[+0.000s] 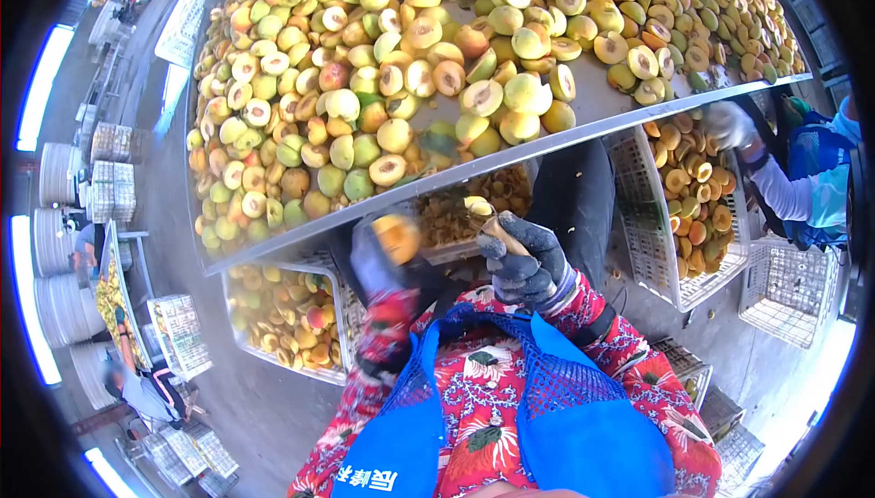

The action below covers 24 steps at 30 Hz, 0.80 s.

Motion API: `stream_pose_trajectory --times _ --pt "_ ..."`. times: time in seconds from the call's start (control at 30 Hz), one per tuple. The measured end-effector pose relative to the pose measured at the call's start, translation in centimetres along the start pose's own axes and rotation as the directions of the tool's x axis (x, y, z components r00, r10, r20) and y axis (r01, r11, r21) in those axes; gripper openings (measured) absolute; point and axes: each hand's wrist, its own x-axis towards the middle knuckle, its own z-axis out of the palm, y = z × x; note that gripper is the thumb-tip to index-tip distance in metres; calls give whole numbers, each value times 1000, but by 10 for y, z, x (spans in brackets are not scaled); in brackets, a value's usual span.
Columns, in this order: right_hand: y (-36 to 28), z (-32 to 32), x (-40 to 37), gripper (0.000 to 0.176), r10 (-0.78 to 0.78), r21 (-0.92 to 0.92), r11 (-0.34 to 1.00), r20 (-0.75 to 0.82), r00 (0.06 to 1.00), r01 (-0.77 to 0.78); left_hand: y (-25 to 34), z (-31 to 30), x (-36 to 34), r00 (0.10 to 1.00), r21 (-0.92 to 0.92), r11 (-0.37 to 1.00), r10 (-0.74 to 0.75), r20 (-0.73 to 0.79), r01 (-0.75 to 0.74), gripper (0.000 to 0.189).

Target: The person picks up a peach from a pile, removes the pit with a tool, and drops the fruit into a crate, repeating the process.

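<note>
My right hand [530, 259], in a dark grey glove, is wrapped round the handle of a small tool [510, 236]. At the tool's tip sits a small yellow piece [477, 206]. My left hand [374, 256], gloved and smeared by motion, holds an orange-yellow fruit half [396, 238] below the table's front edge. Beyond both hands, halved and whole fruits [365, 88] cover much of a metal table [583, 88]. Under its edge, between the hands, a crate [456, 250] holds small pale scraps [447, 215].
White crates of fruit halves stand at left [342, 316] and right [674, 290]. A co-worker's gloved hand [732, 124] is over the right crate. An empty crate [788, 288] stands farther right. Another person [150, 393] works at a far-left table.
</note>
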Motion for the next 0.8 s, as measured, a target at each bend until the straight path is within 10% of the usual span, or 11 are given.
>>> stream_pose_trajectory --times 0.03,0.07,0.17,0.23,0.33,0.37,0.4,0.43,0.63,0.77,0.8 --pt "-9 -2 -5 42 -11 27 1000 -113 994 14 1 -31 6 972 359 911 232 -43 -202 24" --pt "-16 -13 -10 41 10 -8 1000 -140 990 -11 -2 -56 12 895 -271 862 -446 -7 428 28" --pt "-24 -16 -16 37 -18 -177 983 -344 939 -46 -62 -104 3 903 737 570 -410 -128 363 41" --pt "-23 -14 -14 37 -129 -364 929 -482 867 -64 -8 -105 45 839 722 583 -545 7 373 38" --pt "-16 1 -11 34 -234 -492 867 -539 809 -77 33 -38 99 947 580 812 -129 295 -70 33" --pt "-14 4 -11 33 -263 -528 845 -545 796 -82 86 -11 123 951 369 926 -182 249 80 32" --pt "-12 5 -13 33 -283 -558 827 -521 805 -70 84 21 139 911 370 848 270 313 -379 31" --pt "-9 9 -15 33 -290 -563 824 -516 806 -64 99 62 155 956 315 926 125 266 -208 35" --pt "-8 27 -32 37 -561 -892 430 -387 732 -142 102 141 202 675 112 937 152 722 -331 58" --pt "-8 41 -24 31 -669 -940 286 -336 663 -187 99 109 162 799 -179 971 -17 601 156 55" --pt "-14 28 -22 22 -752 -965 -90 -95 652 -245 90 98 145 766 -426 825 -14 642 372 53"
